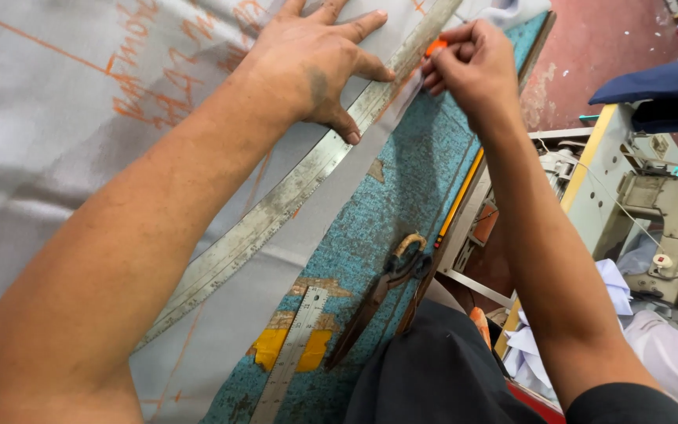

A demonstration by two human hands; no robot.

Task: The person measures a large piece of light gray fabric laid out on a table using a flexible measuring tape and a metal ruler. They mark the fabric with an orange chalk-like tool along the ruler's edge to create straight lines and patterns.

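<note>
Left hand (315, 67) flat, fingers spread, pressing curved metal ruler (276, 208) onto grey fabric (49, 149); right hand (468, 67) pinching orange chalk (435, 47) at ruler edge; scissors (382, 290) nearby on teal table (413, 180)

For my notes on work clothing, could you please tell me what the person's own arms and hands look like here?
Both forearms are bare, with no gloves, rings, watch or bracelets showing. The left hand has a dark smudge or mark on its back. The right hand is unmarked, and a dark sleeve covers that upper arm near the frame's bottom.

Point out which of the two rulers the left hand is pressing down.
The long curved ruler on the grey fabric, under the left hand; the short straight ruler lies untouched beside the scissors.
</note>
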